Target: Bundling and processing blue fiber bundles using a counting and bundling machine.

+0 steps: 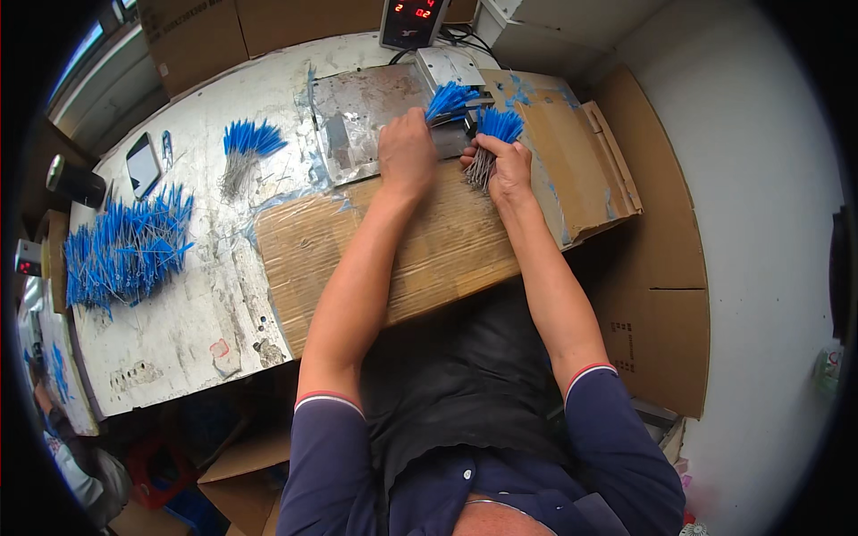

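Note:
My right hand [506,167] is closed around a bundle of thin grey wire pieces with blue ends [500,125]; the blue ends point away from me and the grey stems stick out below the fingers. My left hand [407,154] is at the front of a small machine, its back toward me and its fingers curled and mostly hidden. Right at its fingertips is another cluster of blue-ended wire pieces [452,100]. Whether the fingers grip that cluster or a single piece cannot be made out. The machine's metal plate [357,116] lies under and beside the left hand.
A large pile of blue-ended wires [125,246] and a smaller bundle [246,156] lie on the worn white table [192,330]. Flattened cardboard [349,259] covers the near edge. A phone [142,166], a dark cylinder [76,181] and a red-digit display [411,24] stand around.

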The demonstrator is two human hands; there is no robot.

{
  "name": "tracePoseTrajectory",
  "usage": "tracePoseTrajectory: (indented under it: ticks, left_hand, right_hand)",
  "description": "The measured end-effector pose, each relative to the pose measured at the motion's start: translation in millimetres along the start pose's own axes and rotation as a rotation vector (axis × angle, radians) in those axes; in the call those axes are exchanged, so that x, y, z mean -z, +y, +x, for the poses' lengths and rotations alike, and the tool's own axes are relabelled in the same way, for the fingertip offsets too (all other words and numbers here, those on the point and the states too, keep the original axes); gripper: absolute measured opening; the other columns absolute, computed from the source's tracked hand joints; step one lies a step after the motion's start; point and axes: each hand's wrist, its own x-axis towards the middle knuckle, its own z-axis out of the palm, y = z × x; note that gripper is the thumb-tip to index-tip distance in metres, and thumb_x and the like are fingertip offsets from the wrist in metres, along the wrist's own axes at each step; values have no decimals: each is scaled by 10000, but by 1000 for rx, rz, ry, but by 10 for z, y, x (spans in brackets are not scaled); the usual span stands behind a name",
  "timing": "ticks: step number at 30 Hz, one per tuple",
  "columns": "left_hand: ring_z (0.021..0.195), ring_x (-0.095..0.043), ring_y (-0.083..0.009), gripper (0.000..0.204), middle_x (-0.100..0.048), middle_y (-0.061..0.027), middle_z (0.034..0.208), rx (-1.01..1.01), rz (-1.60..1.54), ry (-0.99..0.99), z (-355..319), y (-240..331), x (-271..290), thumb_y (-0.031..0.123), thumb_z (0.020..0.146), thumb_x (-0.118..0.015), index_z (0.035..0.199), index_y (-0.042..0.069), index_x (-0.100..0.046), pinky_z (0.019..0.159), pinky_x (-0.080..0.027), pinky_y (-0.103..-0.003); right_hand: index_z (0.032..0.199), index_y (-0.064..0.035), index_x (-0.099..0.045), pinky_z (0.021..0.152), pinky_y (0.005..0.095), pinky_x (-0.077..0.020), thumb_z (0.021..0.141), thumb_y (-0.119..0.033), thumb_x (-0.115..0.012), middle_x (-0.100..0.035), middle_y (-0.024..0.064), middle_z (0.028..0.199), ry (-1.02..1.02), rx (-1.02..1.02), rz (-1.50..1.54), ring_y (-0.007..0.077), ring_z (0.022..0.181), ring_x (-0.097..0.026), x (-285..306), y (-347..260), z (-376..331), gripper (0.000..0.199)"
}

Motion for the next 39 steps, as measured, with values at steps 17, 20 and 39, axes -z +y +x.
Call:
tracePoseTrajectory:
  ticks: [17,20,39]
  left_hand:
    - [850,-640,-379,127,-667,-183,882,-25,29,-79,-10,-5,6,70,890,-600,1008,29,-619,770,-488,-487]
    - [843,-636,-373,107,-662,-177,885,-80,66,-96,-17,11,-2,65,894,-586,991,31,-615,774,-487,-480]
    - [905,-639,-339,112,-661,-144,905,63,54,156,13,-37,-40,78,902,-571,1007,53,-602,794,-473,-453]
  right_hand:
    - [813,51,-657,539,369,-608,809,-33,-733,-679,136,719,-1,19,-34,236,593,-693,77,-19,-54,113]
    - [764,44,-654,495,360,-598,788,-12,-718,-670,128,686,8,37,-60,226,558,-684,66,-26,-55,88]
    - [642,51,-573,384,376,-508,768,71,-599,-603,152,581,208,66,-391,240,440,-612,-306,5,70,130]
